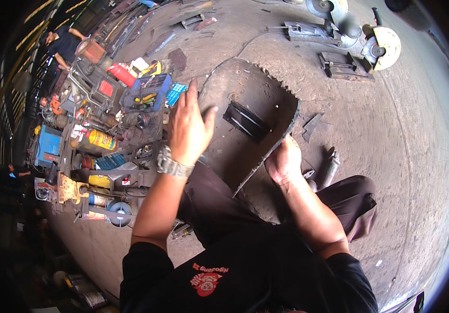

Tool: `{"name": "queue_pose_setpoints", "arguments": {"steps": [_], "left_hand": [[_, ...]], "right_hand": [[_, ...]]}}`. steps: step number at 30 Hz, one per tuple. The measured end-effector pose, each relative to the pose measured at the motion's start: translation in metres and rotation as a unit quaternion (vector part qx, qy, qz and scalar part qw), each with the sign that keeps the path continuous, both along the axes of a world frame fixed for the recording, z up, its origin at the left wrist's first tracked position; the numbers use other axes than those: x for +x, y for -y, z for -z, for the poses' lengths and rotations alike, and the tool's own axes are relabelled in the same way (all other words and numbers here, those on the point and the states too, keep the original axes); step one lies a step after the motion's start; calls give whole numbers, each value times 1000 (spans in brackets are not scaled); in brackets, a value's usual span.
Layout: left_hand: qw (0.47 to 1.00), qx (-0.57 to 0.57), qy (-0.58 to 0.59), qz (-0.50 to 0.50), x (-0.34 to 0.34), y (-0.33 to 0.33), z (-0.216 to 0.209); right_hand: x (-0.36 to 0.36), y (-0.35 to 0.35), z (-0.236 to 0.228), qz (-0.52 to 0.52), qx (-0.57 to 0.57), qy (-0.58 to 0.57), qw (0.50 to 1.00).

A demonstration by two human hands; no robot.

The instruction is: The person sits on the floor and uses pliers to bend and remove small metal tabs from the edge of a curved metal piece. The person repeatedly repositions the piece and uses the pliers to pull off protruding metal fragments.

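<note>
A large curved sheet-metal piece (222,141), rough along its cut edges and with a rectangular slot in its wall, stands tilted in front of my lap. My left hand (189,128), a metal watch on its wrist, is at the piece's left edge. Its fingers are stretched out and the thumb stands apart; whether the palm presses on the metal I cannot tell. On the right, my right hand (285,159) grips the outside of the piece near its lower right edge. Some of its fingers are hidden behind the metal.
A blue toolbox (164,82), a yellow bottle (101,139) and an orange vise (68,189) crowd the left. An angle grinder (331,168) lies beside my right knee. Cut-off saws with a large disc (383,48) stand far right. Another person (64,46) works at far left.
</note>
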State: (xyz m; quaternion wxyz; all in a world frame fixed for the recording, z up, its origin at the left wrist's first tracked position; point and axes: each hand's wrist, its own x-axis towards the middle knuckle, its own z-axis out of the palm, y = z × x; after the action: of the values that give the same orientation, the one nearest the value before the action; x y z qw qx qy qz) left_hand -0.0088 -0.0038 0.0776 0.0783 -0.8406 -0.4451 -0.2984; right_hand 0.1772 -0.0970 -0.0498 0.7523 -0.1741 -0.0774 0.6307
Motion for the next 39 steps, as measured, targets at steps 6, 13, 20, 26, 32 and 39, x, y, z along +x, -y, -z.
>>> {"name": "queue_pose_setpoints", "arguments": {"steps": [6, 13, 20, 26, 32, 39], "left_hand": [[990, 3, 6, -137, 2, 23, -2], [997, 40, 58, -27, -27, 7, 0], [991, 39, 66, -106, -27, 6, 12], [986, 87, 77, -122, -31, 5, 20], [980, 98, 93, -148, -31, 4, 27], [973, 112, 135, -149, -34, 1, 32]], "right_hand": [[-29, -2, -6, -21, 55, -30, 998], [-42, -11, -11, -66, 61, -35, 995], [-59, -9, -9, -91, 32, -48, 994], [-58, -10, -6, -129, 46, -56, 989], [-59, -15, 2, -129, 30, -50, 990], [-66, -18, -6, -93, 20, -19, 995]]}}
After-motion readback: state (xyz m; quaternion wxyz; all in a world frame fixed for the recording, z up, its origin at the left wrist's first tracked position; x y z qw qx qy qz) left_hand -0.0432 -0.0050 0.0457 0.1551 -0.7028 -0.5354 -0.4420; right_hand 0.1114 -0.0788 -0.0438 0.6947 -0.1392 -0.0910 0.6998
